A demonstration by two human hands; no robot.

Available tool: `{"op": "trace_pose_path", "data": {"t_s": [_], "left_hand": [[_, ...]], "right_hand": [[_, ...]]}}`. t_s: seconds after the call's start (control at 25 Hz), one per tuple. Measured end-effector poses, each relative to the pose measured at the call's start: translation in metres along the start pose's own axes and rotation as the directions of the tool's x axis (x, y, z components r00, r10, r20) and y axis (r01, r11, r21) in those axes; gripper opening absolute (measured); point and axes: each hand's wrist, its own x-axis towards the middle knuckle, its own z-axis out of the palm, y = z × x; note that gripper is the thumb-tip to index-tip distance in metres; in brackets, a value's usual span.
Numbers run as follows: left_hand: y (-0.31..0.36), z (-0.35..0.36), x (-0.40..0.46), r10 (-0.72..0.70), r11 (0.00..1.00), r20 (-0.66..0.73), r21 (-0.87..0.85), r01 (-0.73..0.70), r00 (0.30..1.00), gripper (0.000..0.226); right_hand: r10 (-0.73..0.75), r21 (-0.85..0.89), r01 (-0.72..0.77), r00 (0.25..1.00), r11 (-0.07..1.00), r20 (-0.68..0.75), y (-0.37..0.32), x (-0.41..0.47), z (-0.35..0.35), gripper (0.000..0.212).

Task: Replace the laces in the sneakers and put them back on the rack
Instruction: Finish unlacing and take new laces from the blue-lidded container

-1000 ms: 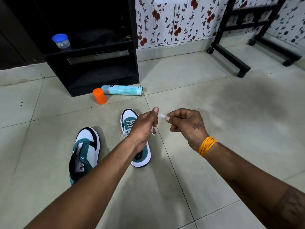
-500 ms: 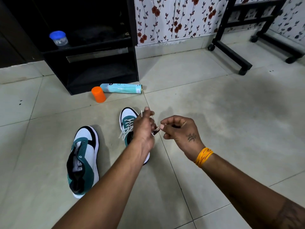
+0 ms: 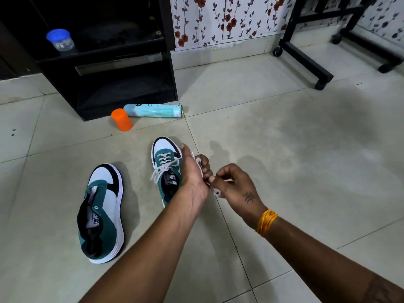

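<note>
Both hands have come lower and closer, now touching. Left hand [image 3: 192,173] and right hand [image 3: 235,184] pinch the white lace [image 3: 215,190] just beside the laced sneaker [image 3: 166,169]; the unlaced sneaker [image 3: 102,213] lies left on the floor [image 3: 284,149].

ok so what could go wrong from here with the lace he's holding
1. The white lace is bunched between the left hand and right hand, so it may tangle or knot.
2. The laced sneaker sits directly beneath the left hand; a tug could snag its loose lace ends.
3. The unlaced sneaker leans sideways and may tip when threaded.
</note>
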Motion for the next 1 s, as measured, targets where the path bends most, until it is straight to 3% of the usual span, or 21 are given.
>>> {"op": "trace_pose_path", "data": {"t_s": [0.16, 0.36, 0.56, 0.8, 0.88, 1.0], "left_hand": [[-0.017, 0.010, 0.008, 0.011, 1.000, -0.043, -0.005, -0.012, 0.999, 0.057], [-0.044, 0.018, 0.022, -0.063, 0.997, -0.009, -0.035, 0.063, 0.998, 0.036], [-0.062, 0.026, 0.030, -0.121, 0.991, 0.022, 0.062, 0.120, 0.992, 0.028], [-0.075, 0.030, 0.042, 0.039, 0.977, 0.027, 0.210, -0.044, 0.999, 0.035], [-0.078, 0.029, 0.040, 0.086, 0.965, 0.028, 0.248, -0.090, 0.996, 0.029], [-0.080, 0.034, 0.041, 0.059, 0.961, 0.066, 0.265, -0.075, 0.996, 0.032]], "right_hand": [[0.059, 0.074, -0.054, 0.996, 0.996, -0.070, 0.016, 0.003, 0.000, 0.021], [-0.011, -0.078, 0.003, 0.995, 0.997, -0.100, 0.033, 0.025, -0.016, 0.021], [-0.085, -0.198, 0.062, 0.990, 0.978, -0.110, 0.054, 0.040, -0.021, 0.022], [-0.135, -0.255, 0.054, 0.940, 0.966, -0.314, 0.069, 0.080, -0.042, 0.019], [-0.176, -0.362, 0.052, 0.931, 0.931, -0.319, 0.080, 0.092, -0.050, 0.016], [-0.176, -0.620, 0.033, 0.970, 0.784, -0.171, 0.103, 0.101, -0.054, 0.021]]}}
